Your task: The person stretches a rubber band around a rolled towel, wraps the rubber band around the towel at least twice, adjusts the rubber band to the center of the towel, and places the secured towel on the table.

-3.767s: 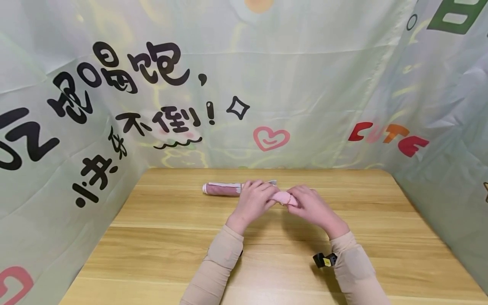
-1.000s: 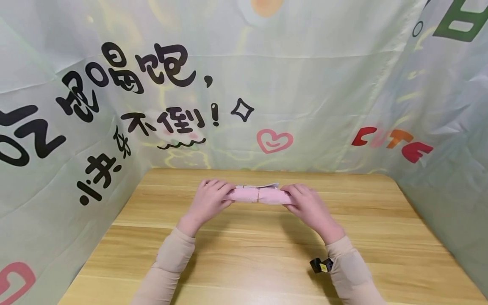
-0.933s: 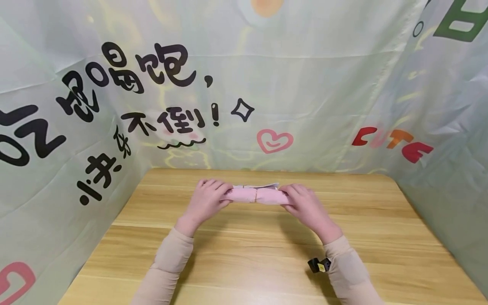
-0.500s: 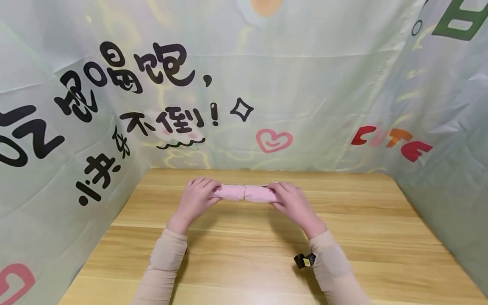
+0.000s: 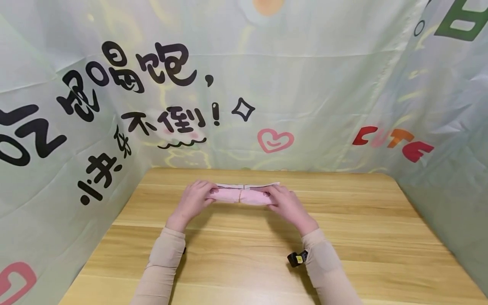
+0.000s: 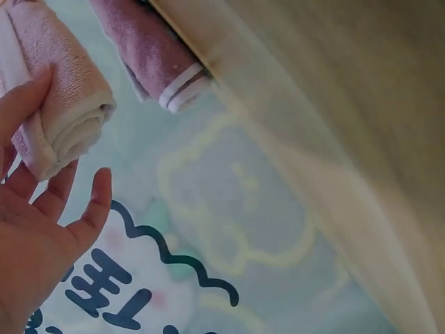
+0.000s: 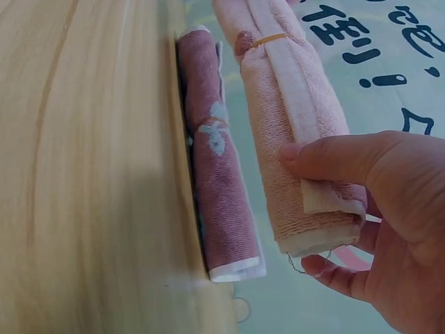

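A light pink towel [image 5: 225, 195], rolled into a tube, is held level above the table by both hands. Round its middle runs a thin tan rubber band [image 7: 270, 39]. My left hand [image 5: 192, 199] grips the left end, thumb on the near side; the left wrist view shows the spiral of that end. At the other end my right hand [image 5: 287, 205] has its thumb pressed on the towel's white border. Behind lies a second rolled towel [image 7: 219, 181], mauve with a pale blue pattern and banded too, mostly hidden by the pink one in the head view.
The wooden table [image 5: 244, 262] reaches to a printed cloth backdrop [image 5: 324, 84] at the back and sides. A small black device [image 5: 297, 258] with a yellow label sits at the right wrist.
The left hand has gone from the towel's middle region out to its left end. Over the last second both hands have shifted left with the pink towel, the right more.
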The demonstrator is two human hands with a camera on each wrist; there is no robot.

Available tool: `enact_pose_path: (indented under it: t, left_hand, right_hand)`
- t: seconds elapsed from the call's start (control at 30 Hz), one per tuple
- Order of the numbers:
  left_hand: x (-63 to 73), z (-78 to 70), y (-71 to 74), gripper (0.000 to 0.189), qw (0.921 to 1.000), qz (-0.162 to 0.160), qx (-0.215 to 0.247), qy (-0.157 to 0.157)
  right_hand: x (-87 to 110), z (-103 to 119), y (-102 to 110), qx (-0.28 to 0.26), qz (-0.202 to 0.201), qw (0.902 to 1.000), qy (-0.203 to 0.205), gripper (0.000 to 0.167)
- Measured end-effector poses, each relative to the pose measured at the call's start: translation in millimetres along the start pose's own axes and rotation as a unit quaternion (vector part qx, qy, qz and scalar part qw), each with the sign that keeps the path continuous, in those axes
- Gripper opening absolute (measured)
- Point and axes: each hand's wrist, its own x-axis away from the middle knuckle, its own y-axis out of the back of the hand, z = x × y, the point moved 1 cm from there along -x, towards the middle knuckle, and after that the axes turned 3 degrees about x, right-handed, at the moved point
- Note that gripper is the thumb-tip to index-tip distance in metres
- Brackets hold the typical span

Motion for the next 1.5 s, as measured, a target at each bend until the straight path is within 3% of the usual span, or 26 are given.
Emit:
enact_pose_path:
  t: [0.33,0.63,0.97,1.07,1.27,1.5]
  left_hand:
    - [2.0,2.6,-6.3,0.039,0.9979,0.057,0.011,0.029]
    - [-1.5,-3.5,-10.4,0.041,0.9936,0.09,-0.029,0.061]
    - [-2.7,-12.0,-16.4,0.031,0.9908,0.084,-0.091,0.055]
    - [-2.2,-14.4,-17.7,0.029,0.9898,0.087,-0.099,0.053]
    - [-1.6,-17.1,-17.0,0.027,0.9896,0.098,-0.091,0.053]
    - [-1.9,-14.2,-18.7,0.033,0.9881,0.121,-0.065,0.068]
  right_hand:
    - [-3.5,-3.6,-11.9,-0.02,0.029,0.9993,-0.009,0.057]
    - [-6.2,-6.7,-17.9,-0.014,0.039,0.9989,-0.02,0.055]
    - [-6.4,-8.1,-22.7,-0.003,0.04,0.9987,-0.03,0.061]
    - [-5.4,-8.0,-24.0,0.017,0.032,0.9989,-0.028,0.055]
    - [-4.6,-8.0,-28.2,0.055,0.028,0.9976,-0.031,0.043]
    - [-2.9,-6.9,-28.9,0.064,0.041,0.9963,-0.039,0.037]
